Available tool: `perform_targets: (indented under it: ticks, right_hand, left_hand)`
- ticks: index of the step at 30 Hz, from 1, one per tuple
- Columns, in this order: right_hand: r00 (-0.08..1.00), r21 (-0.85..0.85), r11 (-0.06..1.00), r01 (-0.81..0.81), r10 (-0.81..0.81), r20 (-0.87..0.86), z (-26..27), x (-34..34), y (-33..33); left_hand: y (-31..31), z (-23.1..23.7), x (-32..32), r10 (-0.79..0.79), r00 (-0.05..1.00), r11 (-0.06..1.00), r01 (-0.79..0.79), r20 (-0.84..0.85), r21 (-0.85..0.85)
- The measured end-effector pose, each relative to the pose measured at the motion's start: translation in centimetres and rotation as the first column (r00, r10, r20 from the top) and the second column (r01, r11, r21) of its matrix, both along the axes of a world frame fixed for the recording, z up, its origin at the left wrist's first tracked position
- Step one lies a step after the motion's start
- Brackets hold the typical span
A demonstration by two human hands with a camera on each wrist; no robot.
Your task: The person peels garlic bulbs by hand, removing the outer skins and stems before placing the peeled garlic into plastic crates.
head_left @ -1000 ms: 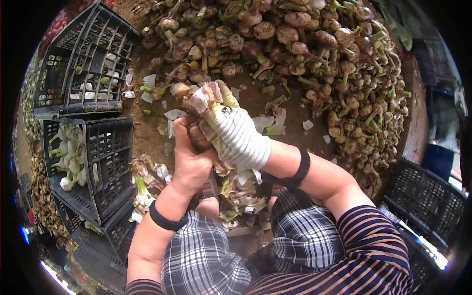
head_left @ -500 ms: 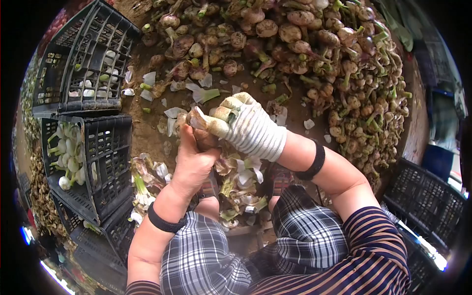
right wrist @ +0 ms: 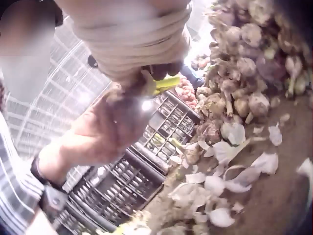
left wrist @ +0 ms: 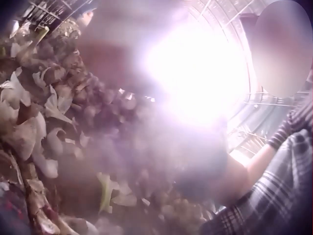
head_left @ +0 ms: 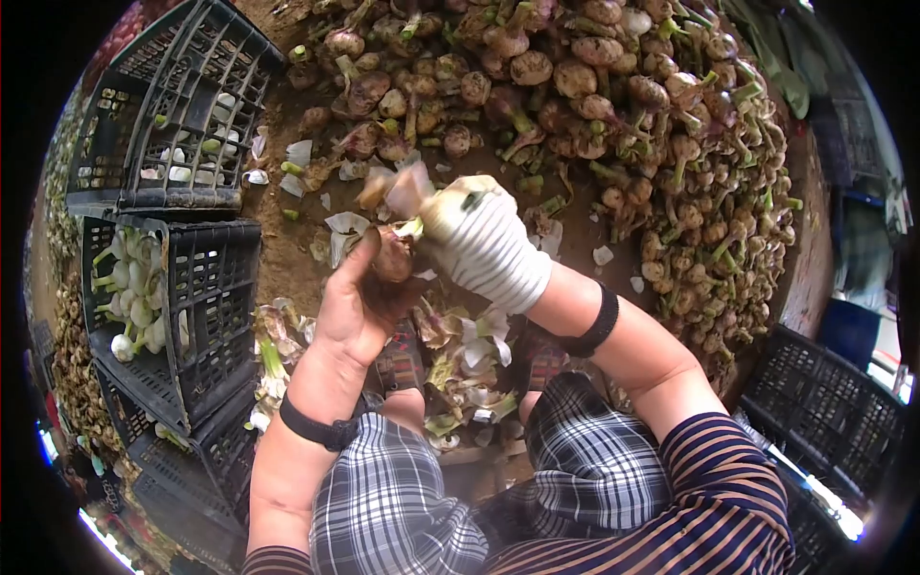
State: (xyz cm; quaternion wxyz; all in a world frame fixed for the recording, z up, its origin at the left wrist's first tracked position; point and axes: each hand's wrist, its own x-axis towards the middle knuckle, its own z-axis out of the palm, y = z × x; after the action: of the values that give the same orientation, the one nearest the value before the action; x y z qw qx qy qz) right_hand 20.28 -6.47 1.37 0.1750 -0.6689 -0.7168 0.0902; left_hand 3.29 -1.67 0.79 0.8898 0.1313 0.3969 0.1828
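Observation:
My bare left hand (head_left: pixel 350 311) grips a brownish, unpeeled garlic bulb (head_left: pixel 393 254) between thumb and fingers, with a pale green stem end at its top. Just right of the bulb is my right hand (head_left: pixel 489 244), in a striped white glove, its fingers curled. A motion-blurred flap of garlic skin (head_left: pixel 407 189) sticks out from its fingertips. In the right wrist view, the left hand (right wrist: pixel 105 127) is close under the glove (right wrist: pixel 134 39), with a yellow-green stem (right wrist: pixel 167 84) showing between them. Glare and blur hide the held bulb in the left wrist view.
A large heap of unpeeled garlic (head_left: pixel 575 81) spreads across the back and right. Black crates stand at left, one (head_left: pixel 211 316) holding peeled white bulbs (head_left: pixel 134 297), another (head_left: pixel 182 105) white pieces. Shed skins (head_left: pixel 465 345) lie between the feet. Another crate (head_left: pixel 815 402) stands at right.
The gloved right hand drew back from the bulb, then rose slightly with skin at its fingertips. The bulb's side and green stem end now show. The left hand's grip has loosened a little.

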Motion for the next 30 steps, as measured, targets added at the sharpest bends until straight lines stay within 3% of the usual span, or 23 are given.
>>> perform_targets:
  ticks: [1, 2, 4, 5, 8, 9, 10, 11, 12, 14, 15, 16, 17, 18, 20, 21, 22, 24, 25, 26, 27, 28, 30]
  right_hand:
    - [0.902, 0.125, 0.991, 0.057, 0.003, -0.431, -1.0, 1.1, -0.5]
    - [0.448, -0.079, 0.96, 0.27, -0.198, -0.872, -0.9, 0.2, -0.8]
    - [-0.179, -0.282, 0.956, 0.083, -0.264, -0.948, -1.7, -0.2, -1.1]
    - [-0.381, -0.293, 0.956, 0.007, -0.268, -0.885, -1.0, -1.6, -1.2]
    - [-0.367, -0.34, 0.938, 0.066, -0.294, -0.883, -0.2, -2.2, -1.2]
    - [-0.369, -0.34, 0.938, 0.068, -0.293, -0.882, 0.1, -2.0, -1.6]
    - [-0.26, -0.337, 0.936, 0.103, -0.302, -0.917, 0.6, -1.7, -2.1]
    - [-0.145, -0.329, 0.934, 0.135, -0.31, -0.94, 0.9, -1.6, -2.3]
    - [-0.028, -0.231, 0.95, 0.208, -0.231, -0.973, 0.5, -2.0, -2.5]
    - [0.348, -0.249, 0.926, 0.284, -0.341, -0.873, 0.4, -1.4, -2.1]
    - [0.346, -0.251, 0.925, 0.284, -0.343, -0.873, 0.5, -1.1, -1.9]
    - [0.547, -0.15, 0.943, 0.297, -0.297, -0.783, 0.5, -0.8, -1.7]
    - [0.719, -0.047, 0.956, 0.289, -0.249, -0.648, 0.6, -0.5, -1.6]
    - [0.716, -0.048, 0.955, 0.294, -0.253, -0.651, 1.1, 0.1, -1.5]
    - [-0.019, -0.393, 0.916, 0.079, -0.393, -0.92, 2.2, 1.3, -1.7]
    - [-0.218, -0.415, 0.909, -0.033, -0.412, -0.885, 2.3, 1.5, -1.7]
    - [-0.22, -0.415, 0.909, -0.031, -0.411, -0.885, 2.2, 1.5, -1.8]
    - [-0.028, -0.381, 0.924, -0.014, -0.382, -0.924, 2.0, 1.0, -2.3]
    - [0.033, -0.333, 0.939, 0.083, -0.337, -0.941, 1.8, 0.2, -2.3]
    - [0.028, -0.337, 0.938, 0.083, -0.34, -0.94, 1.4, 0.3, -2.0]
    - [0.555, -0.275, 0.941, 0.197, -0.338, -0.76, 0.5, 0.9, -1.3]
    - [0.897, -0.161, 0.951, 0.264, -0.304, -0.322, -0.6, 1.7, -0.7]
    - [0.968, -0.185, 0.95, 0.25, -0.244, 0.055, -3.8, 3.0, -0.3]
  left_hand:
    - [-0.4, 0.0, 0.0, 0.061, 0.997, 0.992, -0.065, 0.04, 0.111]
    - [-0.9, 0.5, 0.5, 0.111, 0.994, 0.944, -0.109, 0.014, 0.312]
    - [-1.4, 0.2, 1.2, 0.138, 0.99, 0.822, -0.09, -0.042, 0.563]
    - [-1.7, 0.5, 1.7, 0.126, 0.992, 0.779, -0.085, -0.022, 0.621]
    - [-2.3, 0.8, 2.2, 0.155, 0.986, 0.655, -0.061, -0.055, 0.753]
    - [-1.8, 1.3, 1.7, 0.104, 0.992, 0.864, -0.123, 0.066, 0.489]
    - [-1.2, 1.6, 1.1, 0.095, 0.976, 0.977, -0.129, 0.197, 0.168]
    - [-0.2, 1.6, 0.6, 0.076, 0.937, 0.995, -0.051, 0.341, -0.082]
    - [0.0, 1.9, 0.4, 0.031, 0.955, 0.997, -0.008, 0.295, -0.077]
    - [-0.5, 1.7, 0.9, 0.026, 0.989, 0.999, -0.021, 0.144, -0.035]
    - [-1.1, 0.8, 1.2, 0.026, 0.99, 0.999, -0.021, 0.142, -0.037]
    - [-1.9, -0.6, 1.5, 0.093, 0.995, 0.934, -0.098, 0.031, 0.344]
    - [-2.2, -0.7, 1.8, 0.191, 0.98, 0.726, -0.109, -0.047, 0.679]
    - [-1.9, -0.5, 1.4, 0.186, 0.981, 0.727, -0.103, -0.051, 0.679]
    - [-0.8, 0.5, -0.1, -0.033, 0.999, 0.907, 0.029, 0.003, 0.42]
    - [-0.4, 0.3, -0.4, -0.053, 0.994, 0.958, 0.022, 0.099, 0.287]
    - [-0.7, 0.3, -0.2, -0.055, 0.994, 0.957, 0.025, 0.098, 0.288]
    - [-1.7, 2.0, 1.1, 0.036, 0.982, 0.923, -0.104, 0.185, 0.371]
    - [-1.7, 0.9, 0.8, -0.038, 0.999, 0.822, 0.034, -0.006, 0.569]
    - [-1.7, 0.9, 0.6, -0.039, 0.999, 0.823, 0.038, -0.011, 0.566]
    - [-1.7, 1.1, 0.5, -0.063, 0.997, 0.867, 0.029, 0.051, 0.498]
    - [-1.6, 1.3, 0.5, -0.086, 0.989, 0.904, 0.029, 0.116, 0.427]
    - [-1.7, 1.9, 0.1, -0.091, 0.967, 0.933, -0.001, 0.238, 0.36]
